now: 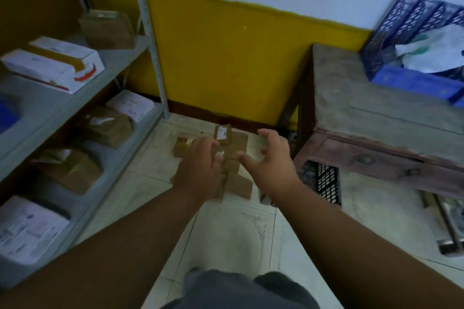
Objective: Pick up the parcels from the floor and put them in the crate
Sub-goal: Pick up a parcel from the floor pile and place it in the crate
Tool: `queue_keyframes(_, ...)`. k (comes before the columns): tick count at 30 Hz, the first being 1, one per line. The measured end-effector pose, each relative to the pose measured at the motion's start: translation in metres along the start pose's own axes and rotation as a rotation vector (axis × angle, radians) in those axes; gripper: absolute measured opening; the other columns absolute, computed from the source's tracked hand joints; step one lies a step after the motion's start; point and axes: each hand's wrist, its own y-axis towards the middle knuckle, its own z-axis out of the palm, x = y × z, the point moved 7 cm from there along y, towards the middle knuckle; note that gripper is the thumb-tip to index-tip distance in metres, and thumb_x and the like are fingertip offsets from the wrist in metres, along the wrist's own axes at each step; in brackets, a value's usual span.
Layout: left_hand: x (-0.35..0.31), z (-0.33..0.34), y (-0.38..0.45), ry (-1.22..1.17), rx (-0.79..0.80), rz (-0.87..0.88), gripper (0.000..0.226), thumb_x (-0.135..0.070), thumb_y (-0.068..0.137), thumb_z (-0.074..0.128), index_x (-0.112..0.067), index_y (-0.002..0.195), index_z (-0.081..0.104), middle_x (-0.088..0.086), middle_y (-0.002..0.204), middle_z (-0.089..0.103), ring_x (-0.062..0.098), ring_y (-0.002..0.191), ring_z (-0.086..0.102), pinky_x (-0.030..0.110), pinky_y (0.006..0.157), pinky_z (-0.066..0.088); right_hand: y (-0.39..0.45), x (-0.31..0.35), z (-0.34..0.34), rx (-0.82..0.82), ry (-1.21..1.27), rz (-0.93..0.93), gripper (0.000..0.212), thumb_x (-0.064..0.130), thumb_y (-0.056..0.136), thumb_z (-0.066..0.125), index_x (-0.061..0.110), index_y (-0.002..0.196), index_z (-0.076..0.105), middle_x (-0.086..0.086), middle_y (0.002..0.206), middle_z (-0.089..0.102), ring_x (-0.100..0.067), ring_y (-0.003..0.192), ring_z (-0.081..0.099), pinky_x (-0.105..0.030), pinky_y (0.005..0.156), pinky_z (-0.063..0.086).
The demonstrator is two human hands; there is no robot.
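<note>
Several small brown cardboard parcels [234,148] lie in a heap on the tiled floor near the yellow wall. One at the back carries a white label [222,132]. My left hand [200,165] reaches out over the left side of the heap with fingers spread, and it hides part of the pile. My right hand [272,160] hovers over the right side, fingers spread and loosely curved, holding nothing. The blue plastic crate [411,80] stands on the wooden table at the right, with a white bag inside it.
A grey metal shelf rack [148,40] at the left holds brown and white boxes. A worn wooden table [376,118] with a drawer stands at the right. A black crate [326,183] sits on the floor under it. Metal parts [449,228] lie at far right.
</note>
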Motion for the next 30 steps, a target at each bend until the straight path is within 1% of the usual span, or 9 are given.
queue_keyframes(3,0.017,0.007,0.038,-0.031,0.016,-0.035,0.022,-0.02,0.098,0.051,-0.013,0.118,0.054,-0.001,0.108,0.048,0.015,0.096,0.05,0.031,0.076,0.04,0.036,-0.003,0.019,0.018,0.018,0.033,0.06,0.036,0.087,0.074,0.034,0.137,0.041,0.015,0.122,0.029,-0.003,0.105,0.044,-0.019,0.083,0.042)
queue_keyframes(7,0.052,0.032,0.074,-0.051,0.05,-0.156,0.028,-0.022,0.099,0.051,-0.012,0.125,0.054,0.003,0.116,0.053,0.018,0.102,0.053,0.033,0.084,0.045,0.092,-0.027,0.05,0.079,0.003,0.085,0.061,0.039,0.086,0.076,0.033,0.137,0.043,0.012,0.12,0.033,-0.006,0.101,0.049,-0.013,0.069,0.042)
queue_keyframes(11,0.089,0.063,0.106,-0.046,0.137,-0.296,0.03,-0.029,0.098,0.051,-0.019,0.126,0.053,-0.002,0.117,0.054,0.017,0.098,0.058,0.035,0.081,0.05,0.15,-0.063,0.094,0.203,0.009,0.153,0.066,0.04,0.081,0.079,0.031,0.136,0.044,0.002,0.133,0.046,-0.016,0.111,0.055,-0.035,0.09,0.055)
queue_keyframes(15,0.113,0.078,0.147,-0.012,0.187,-0.388,0.029,-0.033,0.101,0.046,-0.017,0.125,0.054,-0.002,0.115,0.055,0.017,0.098,0.06,0.035,0.082,0.051,0.209,-0.092,0.131,0.334,-0.034,0.225,0.073,0.055,0.073,0.077,0.038,0.135,0.041,0.0,0.133,0.052,-0.021,0.105,0.063,-0.052,0.092,0.054)
queue_keyframes(19,0.14,0.113,0.192,0.004,0.232,-0.437,0.026,-0.034,0.102,0.043,-0.019,0.121,0.054,-0.004,0.108,0.06,0.015,0.094,0.061,0.033,0.075,0.049,0.271,-0.123,0.164,0.402,0.038,0.265,0.069,0.04,0.081,0.079,0.028,0.139,0.043,-0.001,0.131,0.052,-0.02,0.101,0.065,-0.033,0.077,0.059)
queue_keyframes(21,0.164,0.147,0.218,-0.002,0.258,-0.439,0.027,-0.037,0.102,0.041,-0.022,0.121,0.054,-0.004,0.107,0.062,0.015,0.096,0.061,0.037,0.079,0.052,0.303,-0.152,0.195,0.4,0.023,0.265,0.067,0.045,0.081,0.077,0.025,0.137,0.046,-0.003,0.125,0.055,-0.019,0.099,0.065,-0.023,0.065,0.056)
queue_keyframes(24,0.218,0.208,0.241,-0.008,0.263,-0.485,0.025,-0.036,0.104,0.037,-0.021,0.114,0.055,0.0,0.105,0.062,0.018,0.094,0.059,0.037,0.081,0.05,0.334,-0.21,0.255,0.421,-0.036,0.301,0.066,0.062,0.074,0.064,0.015,0.12,0.06,-0.013,0.111,0.064,-0.015,0.077,0.062,-0.009,0.048,0.04)
queue_keyframes(27,0.286,0.286,0.239,-0.054,0.321,-0.526,0.025,-0.035,0.105,0.033,-0.019,0.1,0.051,0.005,0.094,0.06,0.024,0.09,0.059,0.036,0.076,0.047,0.344,-0.292,0.308,0.429,-0.104,0.362,0.059,0.066,0.076,0.061,0.02,0.114,0.064,-0.003,0.104,0.068,-0.012,0.082,0.064,-0.014,0.067,0.048)
queue_keyframes(30,0.362,0.363,0.216,-0.071,0.399,-0.65,0.03,-0.03,0.105,0.036,-0.009,0.114,0.055,0.012,0.106,0.063,0.029,0.1,0.061,0.039,0.086,0.05,0.337,-0.381,0.351,0.443,-0.109,0.473,0.055,0.049,0.084,0.071,0.018,0.127,0.056,0.004,0.115,0.062,-0.011,0.098,0.062,-0.012,0.085,0.048)
